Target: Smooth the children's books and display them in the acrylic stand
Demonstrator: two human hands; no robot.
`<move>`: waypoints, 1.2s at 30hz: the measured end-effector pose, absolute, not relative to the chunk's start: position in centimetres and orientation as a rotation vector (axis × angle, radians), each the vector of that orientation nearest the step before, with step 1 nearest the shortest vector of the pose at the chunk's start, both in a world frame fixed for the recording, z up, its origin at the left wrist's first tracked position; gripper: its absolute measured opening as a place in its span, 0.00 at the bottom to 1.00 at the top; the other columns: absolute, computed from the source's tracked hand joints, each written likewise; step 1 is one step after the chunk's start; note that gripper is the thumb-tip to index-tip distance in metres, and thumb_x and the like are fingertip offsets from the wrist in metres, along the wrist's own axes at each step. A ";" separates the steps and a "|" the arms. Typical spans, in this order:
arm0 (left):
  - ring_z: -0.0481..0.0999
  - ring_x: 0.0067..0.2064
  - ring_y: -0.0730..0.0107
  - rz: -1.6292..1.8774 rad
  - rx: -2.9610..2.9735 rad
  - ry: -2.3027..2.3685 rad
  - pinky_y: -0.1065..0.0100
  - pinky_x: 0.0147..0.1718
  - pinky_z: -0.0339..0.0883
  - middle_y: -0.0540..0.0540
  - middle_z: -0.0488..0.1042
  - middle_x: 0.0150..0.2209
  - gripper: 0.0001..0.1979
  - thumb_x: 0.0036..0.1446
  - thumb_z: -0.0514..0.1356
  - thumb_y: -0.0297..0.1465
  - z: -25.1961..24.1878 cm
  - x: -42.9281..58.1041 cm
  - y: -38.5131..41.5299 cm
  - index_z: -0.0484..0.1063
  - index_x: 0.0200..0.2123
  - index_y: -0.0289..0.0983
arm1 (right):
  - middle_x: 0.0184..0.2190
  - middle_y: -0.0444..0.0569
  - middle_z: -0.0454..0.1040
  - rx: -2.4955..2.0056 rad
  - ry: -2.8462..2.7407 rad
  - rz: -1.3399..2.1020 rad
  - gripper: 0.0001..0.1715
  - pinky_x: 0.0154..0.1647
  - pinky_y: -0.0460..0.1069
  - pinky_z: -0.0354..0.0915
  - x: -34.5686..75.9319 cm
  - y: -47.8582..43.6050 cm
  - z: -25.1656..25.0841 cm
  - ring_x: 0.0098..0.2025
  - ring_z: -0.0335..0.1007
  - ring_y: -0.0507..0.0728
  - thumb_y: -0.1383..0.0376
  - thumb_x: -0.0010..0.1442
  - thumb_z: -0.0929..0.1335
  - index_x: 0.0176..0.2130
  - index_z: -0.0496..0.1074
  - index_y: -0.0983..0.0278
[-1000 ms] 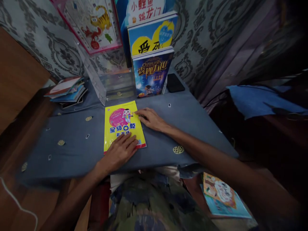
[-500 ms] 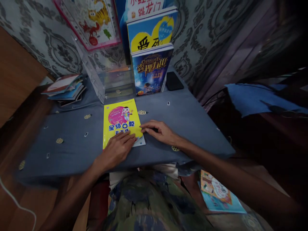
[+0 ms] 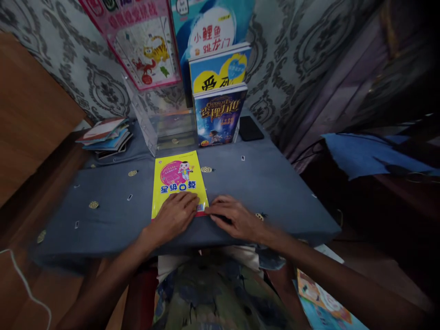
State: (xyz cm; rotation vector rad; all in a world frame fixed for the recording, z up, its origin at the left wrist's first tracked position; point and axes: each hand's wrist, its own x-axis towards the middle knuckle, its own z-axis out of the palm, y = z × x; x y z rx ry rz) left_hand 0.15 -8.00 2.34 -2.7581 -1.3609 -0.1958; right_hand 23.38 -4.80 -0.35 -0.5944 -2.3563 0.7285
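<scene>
A yellow workbook (image 3: 178,176) with a pink circle and a cartoon child on its cover lies closed on the cloth-covered table. My left hand (image 3: 177,211) rests on its lower part, fingers stretched out over the cover and hiding some of the print. At the book's lower right corner is my right hand (image 3: 233,217). Its fingertips reach the corner, with a gap showing between the thumb and the index finger. The corner lies flat, and its red bottom strip shows.
Behind the book stands a clear acrylic rack (image 3: 147,133). Upright books (image 3: 220,119) fill its right side, and a pink-edged book (image 3: 144,50) stands back left. A pile of books (image 3: 105,137) lies at left, a black phone (image 3: 250,128) at right. More books (image 3: 323,298) lie below the table.
The lifted lower right corner of the cover has come down flat. My right hand has moved down along the edge to that corner. The view has shifted slightly.
</scene>
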 end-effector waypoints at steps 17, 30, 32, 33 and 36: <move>0.65 0.65 0.49 0.055 -2.667 -1.691 0.47 0.58 0.63 0.34 0.64 0.66 0.22 0.69 0.49 0.37 3.0 1.7 7.2 0.67 0.60 0.33 | 0.36 0.52 0.80 -0.540 -2.359 0.743 0.14 0.45 0.55 0.69 23.5 -4.9 -0.1 0.40 0.71 0.58 0.67 0.68 0.63 0.45 0.78 0.64; 0.60 0.69 0.60 -0.342 -2.714 -1.714 0.51 0.66 0.50 0.37 0.62 0.68 0.24 0.70 0.45 0.35 -0.3 -0.3 6.2 0.62 0.65 0.34 | 0.34 0.53 0.80 -0.610 -2.326 0.808 0.15 0.41 0.53 0.70 23.1 -3.8 -0.3 0.39 0.74 0.58 0.66 0.68 0.63 0.41 0.79 0.64; 0.61 0.69 0.61 -0.375 -2.738 -1.708 0.53 0.67 0.51 0.38 0.64 0.67 0.24 0.70 0.46 0.34 -0.1 -1.0 5.9 0.63 0.64 0.34 | 0.37 0.54 0.81 -0.648 -2.316 0.789 0.14 0.43 0.53 0.70 22.5 -2.7 -0.6 0.40 0.74 0.58 0.66 0.68 0.64 0.44 0.79 0.63; 0.61 0.69 0.61 -0.384 -2.741 -1.708 0.54 0.66 0.52 0.38 0.64 0.67 0.24 0.70 0.46 0.35 0.0 -1.5 5.7 0.64 0.64 0.34 | 0.39 0.54 0.81 -0.672 -2.321 0.755 0.14 0.45 0.54 0.70 22.2 -2.0 -0.8 0.42 0.74 0.58 0.66 0.67 0.64 0.45 0.79 0.63; 0.62 0.68 0.60 -0.386 -2.681 -1.758 0.52 0.66 0.52 0.37 0.64 0.67 0.24 0.71 0.45 0.37 0.3 -3.1 4.7 0.64 0.63 0.34 | 0.48 0.56 0.80 -0.778 -2.388 0.593 0.16 0.53 0.60 0.67 20.7 0.3 -1.2 0.51 0.71 0.63 0.67 0.65 0.65 0.50 0.77 0.63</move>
